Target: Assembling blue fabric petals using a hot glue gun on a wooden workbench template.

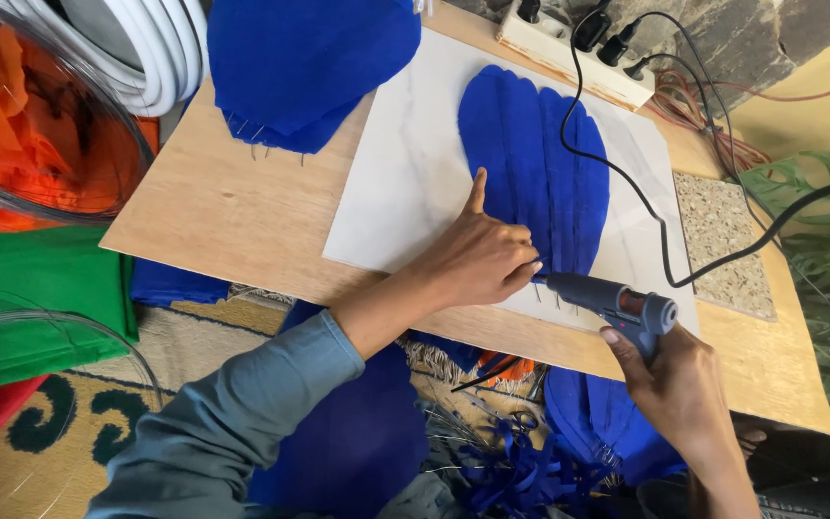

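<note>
A blue fabric leaf shape [530, 163] made of several ribbed strips lies on a white board [405, 183]. My left hand [477, 255] rests on its lower left edge, thumb stretched up along the fabric and fingers curled at the base. My right hand [679, 384] grips the handle of a grey glue gun [612, 303], whose nozzle points left and touches the fabric's base beside my left fingertips. The gun's black cord [665, 240] loops over the fabric toward a power strip [578, 48].
The white board sits on a low plywood table [223, 211]. More blue fabric pieces [309, 58] lie at the back, a speckled tile [722, 240] at the right. Orange fabric in a clear tub [31, 135], green cloth [40, 288] and blue scraps [521, 471] lie around.
</note>
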